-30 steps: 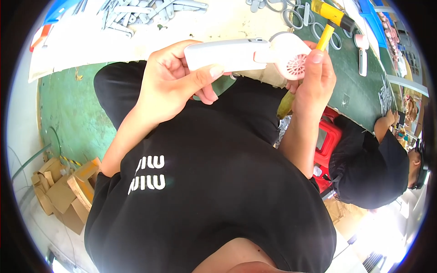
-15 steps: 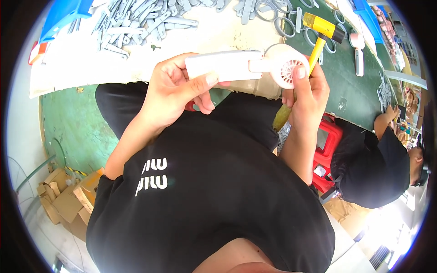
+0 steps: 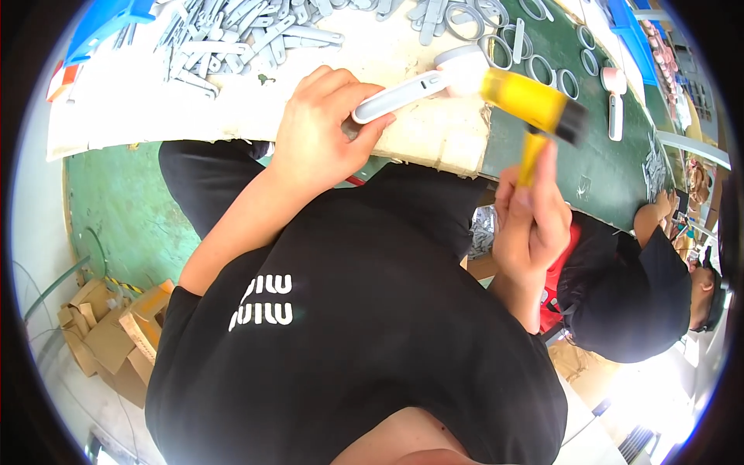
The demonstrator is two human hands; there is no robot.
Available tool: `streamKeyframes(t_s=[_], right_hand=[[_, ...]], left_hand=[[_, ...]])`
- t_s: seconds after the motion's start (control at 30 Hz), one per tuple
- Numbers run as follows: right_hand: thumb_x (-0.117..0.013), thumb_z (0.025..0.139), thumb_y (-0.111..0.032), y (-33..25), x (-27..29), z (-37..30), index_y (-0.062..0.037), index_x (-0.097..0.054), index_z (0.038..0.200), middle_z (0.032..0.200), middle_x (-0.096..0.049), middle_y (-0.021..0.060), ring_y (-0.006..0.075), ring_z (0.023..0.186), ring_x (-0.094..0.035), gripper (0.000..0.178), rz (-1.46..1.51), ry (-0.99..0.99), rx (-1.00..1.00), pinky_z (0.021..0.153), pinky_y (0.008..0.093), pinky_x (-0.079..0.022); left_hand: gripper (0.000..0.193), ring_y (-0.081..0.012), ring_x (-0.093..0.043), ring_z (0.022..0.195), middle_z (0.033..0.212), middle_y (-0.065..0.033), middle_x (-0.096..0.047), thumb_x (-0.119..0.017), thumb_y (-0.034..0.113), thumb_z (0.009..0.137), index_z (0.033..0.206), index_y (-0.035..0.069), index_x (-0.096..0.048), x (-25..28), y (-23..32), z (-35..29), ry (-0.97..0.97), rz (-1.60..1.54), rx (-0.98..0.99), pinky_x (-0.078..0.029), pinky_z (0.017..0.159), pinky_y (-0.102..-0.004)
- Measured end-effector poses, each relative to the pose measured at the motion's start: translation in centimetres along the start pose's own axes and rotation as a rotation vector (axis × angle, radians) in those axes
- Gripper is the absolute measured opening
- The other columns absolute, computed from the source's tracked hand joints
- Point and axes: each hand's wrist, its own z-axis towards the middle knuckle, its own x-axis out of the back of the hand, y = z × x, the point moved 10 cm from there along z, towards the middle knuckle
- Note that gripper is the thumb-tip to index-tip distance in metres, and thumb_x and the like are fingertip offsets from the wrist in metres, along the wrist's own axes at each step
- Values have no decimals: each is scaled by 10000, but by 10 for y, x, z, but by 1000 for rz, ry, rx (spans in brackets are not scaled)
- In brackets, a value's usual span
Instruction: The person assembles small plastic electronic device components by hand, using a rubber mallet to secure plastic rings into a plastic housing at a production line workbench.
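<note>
My left hand [image 3: 318, 128] is closed round the handle end of a small handheld fan [image 3: 404, 93], white with grey trim. The fan lies tilted over the near table edge, its round head up and to the right. My right hand [image 3: 533, 221] grips the handle of a mallet [image 3: 523, 97] with a yellow head and a dark tip. The mallet head is beside the fan's head and overlaps its edge in the picture; whether they touch I cannot tell. Motion slightly blurs the mallet.
Grey plastic strips [image 3: 248, 39] are heaped on the pale board [image 3: 256, 108]. Several grey rings [image 3: 540, 70] and a pink-and-white fan [image 3: 614, 101] lie on the green table [image 3: 597, 174]. Blue bins [image 3: 101, 27] stand behind. Another person [image 3: 635, 287] works at the right; cardboard boxes [image 3: 116, 333] sit lower left.
The fan has been turned in my left hand, its head now tipped up and away. My right hand has let go of the fan's head and brought the mallet down beside it.
</note>
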Motion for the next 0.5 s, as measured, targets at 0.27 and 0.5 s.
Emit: streamKeyframes(t_s=[0.27,0.5], right_hand=[[-535,752,219,23,-39,7,-59,-649,1431,785,-532,127,294,600,-532,742,-276,-242,-99,585,352,-496],[-524,949,127,22,-41,17,-53,-558,1509,755,-606,120,250,597,-565,589,-149,-273,-134,615,355,-497]], left_hand=[[203,-274,-572,746,764,-60,-603,-831,92,766,949,41,-760,2,-4,4,16,-11,-1,-485,715,-391],[266,-313,-628,751,807,-122,-643,-844,81,786,1027,6,-757,11,7,10,6,34,-48,-512,691,-410]])
